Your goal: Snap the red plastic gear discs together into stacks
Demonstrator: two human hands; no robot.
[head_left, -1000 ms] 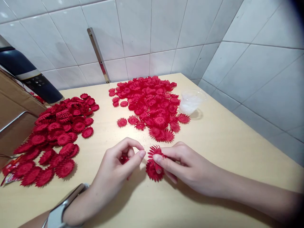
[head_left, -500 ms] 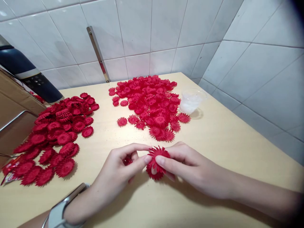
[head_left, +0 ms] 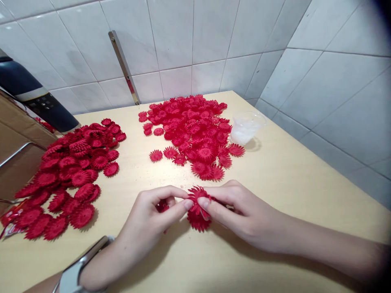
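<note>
My right hand [head_left: 241, 213] pinches a red plastic flower piece [head_left: 198, 194] between thumb and forefinger, with a second red flower piece [head_left: 197, 221] tucked just under it. My left hand [head_left: 149, 221] meets it from the left, fingertips touching the upper flower's edge, and a small red piece [head_left: 161, 206] sits inside its curled fingers. Both hands hover low over the pale wooden table [head_left: 275, 179], near its front middle.
A big heap of red flower pieces [head_left: 195, 130] lies at the back centre, another heap [head_left: 67, 171] at the left. A clear plastic cup [head_left: 246, 128] stands right of the centre heap. Tiled walls close the back and right; a cardboard box [head_left: 15, 138] sits far left.
My left hand moved right and closed the gap, its fingertips now on the flower held by my right hand. The view shifted slightly.
</note>
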